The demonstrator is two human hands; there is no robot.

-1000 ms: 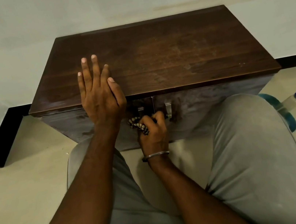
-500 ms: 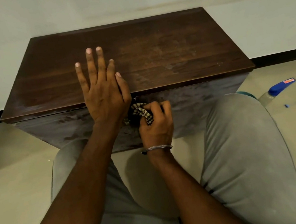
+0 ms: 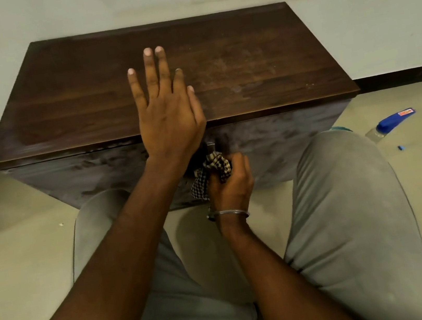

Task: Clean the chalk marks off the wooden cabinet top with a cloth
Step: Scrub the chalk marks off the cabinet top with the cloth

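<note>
**Cloth held below the cabinet top**

The left grip (image 3: 167, 111) lies flat on the top (image 3: 72, 98) at its front edge, fingers straight. The right grip (image 3: 231, 187) clutches the bunched checked cloth (image 3: 212, 169) at the cabinet front (image 3: 296, 136).

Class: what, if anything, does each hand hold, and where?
Right hand grips the checked cloth, bunched in its fist; left hand lies flat on the cabinet top, empty.

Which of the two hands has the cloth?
The right hand, low at the cabinet front, grips the checked cloth; the left hand lies flat on the cabinet top.
</note>
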